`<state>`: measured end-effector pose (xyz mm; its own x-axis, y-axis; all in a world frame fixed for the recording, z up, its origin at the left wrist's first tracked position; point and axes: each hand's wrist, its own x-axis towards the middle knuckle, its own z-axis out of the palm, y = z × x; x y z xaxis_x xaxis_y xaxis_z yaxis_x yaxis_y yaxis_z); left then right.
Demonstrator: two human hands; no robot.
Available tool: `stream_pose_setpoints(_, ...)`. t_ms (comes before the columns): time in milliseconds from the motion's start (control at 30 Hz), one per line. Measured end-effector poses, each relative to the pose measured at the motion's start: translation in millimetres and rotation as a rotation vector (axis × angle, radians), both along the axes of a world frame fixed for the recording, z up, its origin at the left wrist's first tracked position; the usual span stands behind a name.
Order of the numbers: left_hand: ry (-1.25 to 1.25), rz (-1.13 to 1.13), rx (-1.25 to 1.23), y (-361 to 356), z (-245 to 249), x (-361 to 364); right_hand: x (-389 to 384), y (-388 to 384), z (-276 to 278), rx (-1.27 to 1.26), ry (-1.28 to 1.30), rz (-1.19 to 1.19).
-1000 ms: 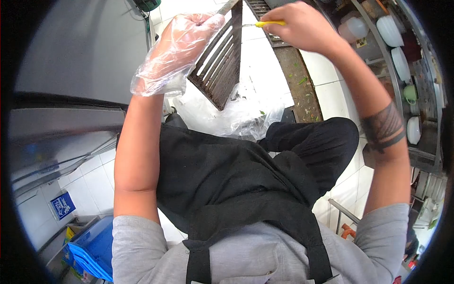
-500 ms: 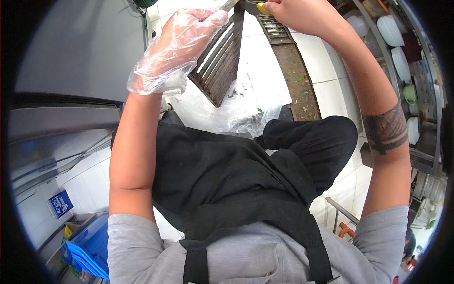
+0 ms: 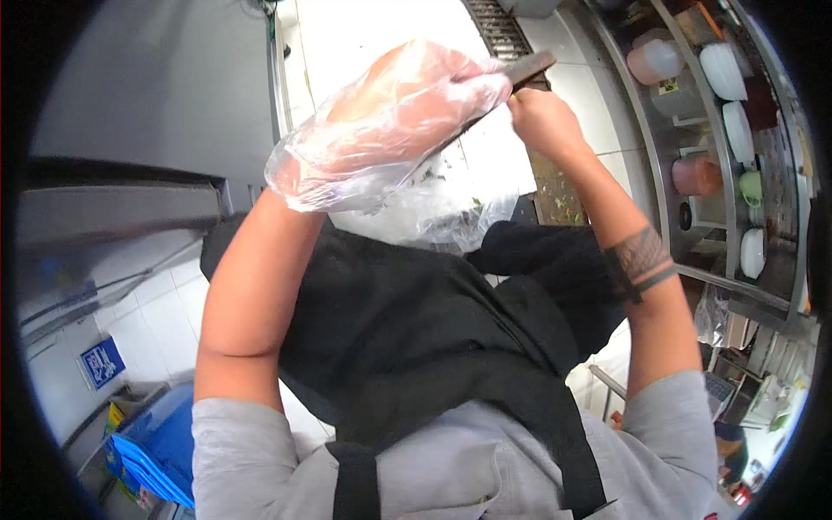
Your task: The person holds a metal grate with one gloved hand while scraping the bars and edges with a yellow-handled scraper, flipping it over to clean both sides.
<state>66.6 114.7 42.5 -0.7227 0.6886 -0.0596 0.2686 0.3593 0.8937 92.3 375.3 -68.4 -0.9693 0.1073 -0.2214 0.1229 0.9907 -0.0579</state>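
Note:
My left hand [image 3: 403, 113], in a loose clear plastic glove, is closed around a dark slatted drain grate [image 3: 531, 69]. The grate is tilted and seen nearly edge-on, so its slats are mostly hidden. Close against the grate's right side, my bare right hand [image 3: 549, 126] is in a fist. Only a speck of yellow shows at its fingers; the rest of the yellow-handled bladed tool seen earlier is hidden. Beneath the hands lie a crumpled clear plastic sheet [image 3: 451, 224] and dark debris on the white floor.
A floor drain channel [image 3: 555, 195] with green bits runs ahead, with another grate [image 3: 501, 30] farther along it. Metal shelves with bowls [image 3: 721, 71] and jugs [image 3: 696, 176] stand to the right. Left is a grey cabinet [image 3: 147, 87]; blue plastic [image 3: 160, 446] sits lower left.
The grate has turned from showing its slats to nearly edge-on. My left hand has moved right and slightly down; my right hand has come lower, close beside the grate.

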Motion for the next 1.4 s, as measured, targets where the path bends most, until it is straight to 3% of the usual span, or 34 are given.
stream_pose_setpoints(33, -0.024, 0.000, -0.004, -2, -7, -1, 13, 15, -14, -0.088, 0.018, -0.052)
stream_pose_setpoints(100, 0.388, 0.072, 0.011, -2, -13, -11, 34, 33, -26, -0.177, 0.060, -0.124)
stream_pose_setpoints(133, 0.390, 0.061, 0.012, -1, -12, -14, 50, 37, -30, -0.286, 0.047, -0.209)
stream_pose_setpoints(200, 0.119, 0.179, 0.100, -5, -8, -19, 70, 36, -28, -0.396, 0.033, -0.289)
stream_pose_setpoints(267, 0.134, 0.181, 0.169, -8, -17, -24, 81, 27, -22, -0.795, 0.004, -0.446)
stream_pose_setpoints(367, -0.101, 0.301, 0.133, -6, -5, -20, 80, 13, -3, -0.993, 0.035, -0.361)
stream_pose_setpoints(400, -0.047, 0.312, 0.081, -10, -7, -25, 77, 7, 8, -0.999, 0.036, -0.363)
stream_pose_setpoints(467, -0.282, 0.242, 0.188, -18, -6, -49, 69, -5, 26, -0.964, 0.009, -0.370)
stream_pose_setpoints(500, -0.234, 0.231, 0.154, -22, -1, -51, 65, -9, 18, -0.845, 0.233, -0.235)
stream_pose_setpoints(533, -0.045, 0.413, -0.071, -20, 0, -49, 62, -15, 19, -0.844, 0.233, -0.234)
stream_pose_setpoints(600, -0.003, 0.464, -0.132, -26, 1, -52, 52, -30, 24, -0.791, 0.443, -0.159)
stream_pose_setpoints(733, 0.038, 0.481, -0.149, -34, -1, -58, 28, -52, 30, -0.659, 0.609, -0.029)
stream_pose_setpoints(900, -0.126, 0.398, 0.038, -36, -4, -61, -7, -56, 5, -0.627, 0.854, 0.070)
stream_pose_setpoints(1200, -0.078, 0.393, 0.028, -32, -8, -62, -20, -62, -35, -0.616, 0.844, 0.042)
stream_pose_setpoints(1333, -0.007, 0.438, -0.117, -25, 4, -56, -33, -41, -40, -0.642, 0.813, 0.075)
stream_pose_setpoints(1400, -0.003, 0.465, -0.192, -25, 4, -51, -43, -26, -24, -0.989, 0.573, 0.085)
